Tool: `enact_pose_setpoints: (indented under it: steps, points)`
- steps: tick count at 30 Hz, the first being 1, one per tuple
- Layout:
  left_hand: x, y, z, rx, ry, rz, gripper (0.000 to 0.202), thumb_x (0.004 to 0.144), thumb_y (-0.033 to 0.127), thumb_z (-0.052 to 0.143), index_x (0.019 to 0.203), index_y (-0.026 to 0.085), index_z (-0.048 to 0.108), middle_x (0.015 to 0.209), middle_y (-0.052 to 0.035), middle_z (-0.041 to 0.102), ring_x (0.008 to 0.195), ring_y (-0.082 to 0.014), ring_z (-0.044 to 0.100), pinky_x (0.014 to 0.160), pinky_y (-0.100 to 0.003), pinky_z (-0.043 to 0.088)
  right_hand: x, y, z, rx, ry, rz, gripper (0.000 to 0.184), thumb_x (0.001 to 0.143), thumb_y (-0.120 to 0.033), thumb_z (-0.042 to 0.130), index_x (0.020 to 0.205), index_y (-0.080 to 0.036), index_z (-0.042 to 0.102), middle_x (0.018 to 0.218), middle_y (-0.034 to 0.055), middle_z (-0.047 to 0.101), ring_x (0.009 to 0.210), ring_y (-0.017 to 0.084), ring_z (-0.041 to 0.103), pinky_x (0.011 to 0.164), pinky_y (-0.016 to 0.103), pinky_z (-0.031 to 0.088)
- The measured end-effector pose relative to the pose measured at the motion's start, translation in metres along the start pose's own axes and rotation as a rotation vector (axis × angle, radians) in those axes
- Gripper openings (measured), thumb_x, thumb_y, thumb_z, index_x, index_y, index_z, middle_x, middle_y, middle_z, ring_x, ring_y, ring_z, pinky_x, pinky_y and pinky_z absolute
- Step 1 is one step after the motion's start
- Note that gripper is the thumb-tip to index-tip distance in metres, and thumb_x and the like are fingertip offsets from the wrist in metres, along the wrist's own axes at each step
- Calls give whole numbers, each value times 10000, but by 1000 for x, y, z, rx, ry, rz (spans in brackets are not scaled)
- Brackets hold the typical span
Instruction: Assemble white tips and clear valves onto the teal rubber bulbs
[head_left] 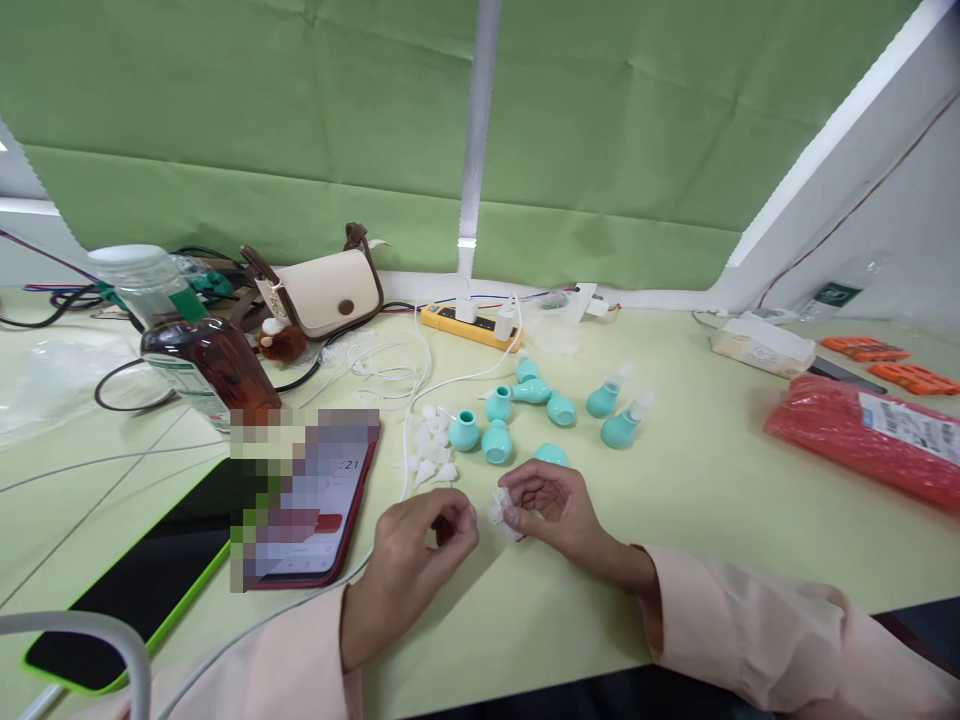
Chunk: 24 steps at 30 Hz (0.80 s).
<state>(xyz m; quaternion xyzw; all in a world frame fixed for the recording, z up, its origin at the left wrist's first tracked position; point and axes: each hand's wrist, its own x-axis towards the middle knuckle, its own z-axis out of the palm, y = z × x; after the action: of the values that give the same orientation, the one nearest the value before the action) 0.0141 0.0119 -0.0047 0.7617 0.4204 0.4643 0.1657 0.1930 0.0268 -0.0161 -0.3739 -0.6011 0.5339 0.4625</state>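
Note:
My right hand [555, 510] pinches a small whitish, translucent piece [502, 508] with a crumpled look between thumb and fingers, just above the table. To its left, my left hand [424, 545] is closed, thumb against fingertips; whatever may be in them is hidden. Beyond my hands stand and lie several turquoise squeeze bulbs [496, 442], a few with an open neck upward. Two turquoise bulbs [619, 427] on the right have clear tips fitted. A heap of loose white translucent tips [429, 440] lies left of the bulbs. Behind my right fingers, another turquoise bulb [551, 455] is partly covered.
On the left lie a phone in a dark red case [330, 510] and a green-edged phone [142, 580], near a brown bottle [214, 365]. A white cable [409, 430] runs from a yellow power strip [472, 328]. A handbag [326, 290] stands behind; a red parcel [862, 440] lies right.

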Motion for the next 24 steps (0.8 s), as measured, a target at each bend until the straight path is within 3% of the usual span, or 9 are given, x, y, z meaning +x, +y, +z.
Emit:
enact_pose_setpoints:
  steps: [3, 7, 11, 15, 18, 24]
  points:
    - [6, -3, -2, 43, 46, -27, 59, 718, 132, 509, 674, 158, 538, 556, 30, 566, 469, -83, 516, 475, -184, 438, 0, 1, -1, -120, 42, -89, 195, 650, -255, 652, 818, -178, 590, 599, -3, 564, 527, 112, 542, 467, 239, 483]
    - [6, -9, 2, 207, -127, 83, 138, 752, 135, 469, 655, 145, 566, 545, 0, 572, 478, -111, 525, 463, -211, 433, 1, 8, -2, -548, 65, -429, 244, 680, -214, 625, 923, -222, 599, 702, 18, 643, 562, 132, 575, 554, 277, 502]
    - [3, -16, 7, 387, -192, 188, 192, 781, 126, 426, 673, 132, 585, 563, -37, 591, 509, -153, 553, 468, -249, 446, 5, 14, -6, -847, 5, -638, 267, 747, -167, 545, 1001, -241, 575, 944, 37, 648, 828, 165, 611, 704, 282, 509]
    - [3, -21, 8, 457, -236, 173, 191, 789, 118, 424, 709, 133, 597, 594, -49, 617, 537, -174, 582, 484, -271, 466, 9, 16, -11, -942, 66, -632, 221, 773, -148, 490, 945, -236, 597, 968, 50, 638, 863, 167, 605, 679, 281, 511]
    - [3, -23, 9, 467, -250, 167, 205, 796, 107, 410, 722, 134, 599, 610, -51, 626, 549, -177, 596, 500, -278, 482, 9, 16, -10, -908, 31, -586, 199, 774, -149, 476, 886, -240, 613, 900, 52, 649, 806, 165, 613, 661, 286, 508]
    - [0, -24, 9, 404, -229, 216, 200, 787, 65, 402, 792, 128, 591, 729, -71, 647, 676, -186, 621, 598, -302, 522, 9, 12, -14, -909, 47, -644, 205, 753, -138, 496, 884, -249, 607, 892, 45, 645, 790, 166, 609, 666, 292, 503]
